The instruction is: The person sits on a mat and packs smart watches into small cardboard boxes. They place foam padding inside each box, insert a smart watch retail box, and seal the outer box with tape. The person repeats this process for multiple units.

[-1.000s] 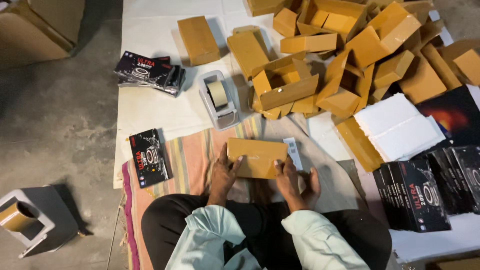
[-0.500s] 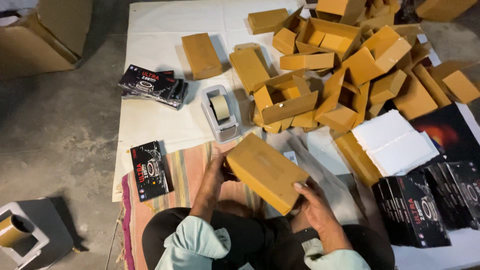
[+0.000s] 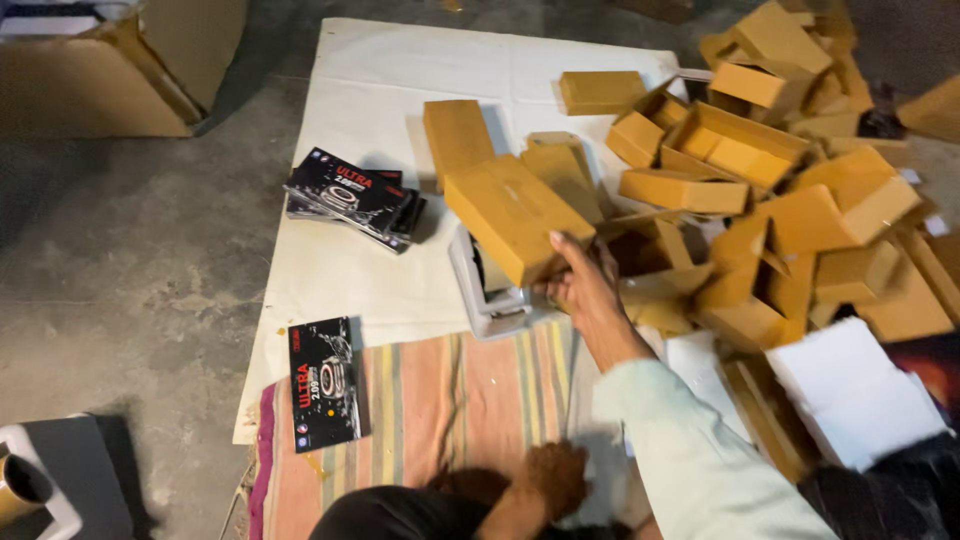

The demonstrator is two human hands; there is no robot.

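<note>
The right hand [image 3: 580,285] grips the closed brown box [image 3: 515,215] at its near corner; the box's long axis runs up-left, above the tape dispenser [image 3: 490,295]. The left hand [image 3: 550,480] (loosely curled, holding nothing) rests near the lap

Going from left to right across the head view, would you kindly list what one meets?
Large cardboard box, single black packet, stack of black packets, closed brown box in the right hand, heap of open brown boxes.
</note>
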